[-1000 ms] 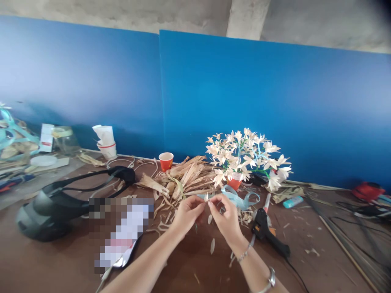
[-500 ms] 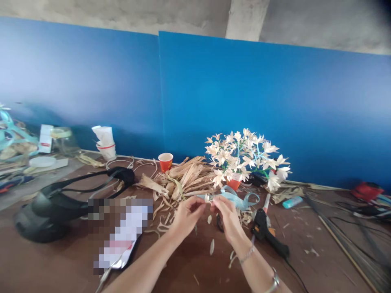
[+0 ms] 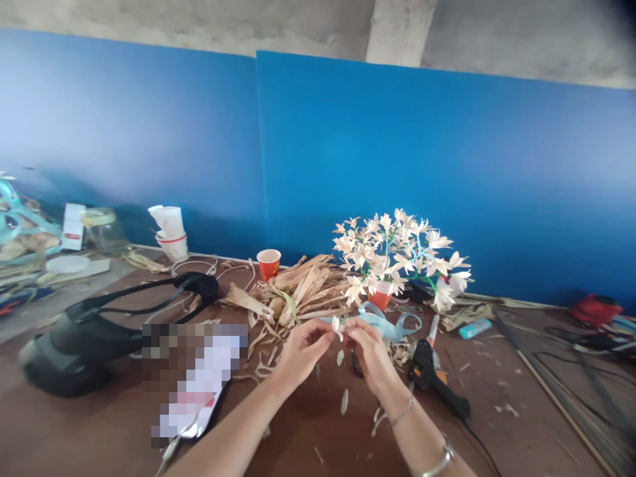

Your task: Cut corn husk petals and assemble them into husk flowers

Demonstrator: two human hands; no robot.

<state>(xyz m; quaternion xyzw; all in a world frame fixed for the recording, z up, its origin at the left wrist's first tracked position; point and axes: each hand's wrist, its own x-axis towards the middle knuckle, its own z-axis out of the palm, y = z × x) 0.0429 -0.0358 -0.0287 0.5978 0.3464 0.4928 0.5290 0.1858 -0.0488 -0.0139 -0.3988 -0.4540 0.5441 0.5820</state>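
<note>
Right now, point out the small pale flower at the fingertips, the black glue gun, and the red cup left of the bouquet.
Small pale flower (image 3: 336, 324): head view, on its petals.
Black glue gun (image 3: 430, 382): head view, where body meets handle.
Red cup (image 3: 269, 268): head view, on its outer wall.

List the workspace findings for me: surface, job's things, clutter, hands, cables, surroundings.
Surface: brown tabletop, strewn with pale scraps.
Job's things: small pale flower; pale-flower bouquet in a red cup.
Clutter: dried husks, black headset, blue ribbon, glue gun.
Hands: left hand and right hand hold the small pale flower at their fingertips; contact partly hidden.
Cables: black cord from the glue gun; white cable, lower left.
Surroundings: blue panel behind, concrete wall above.
</note>
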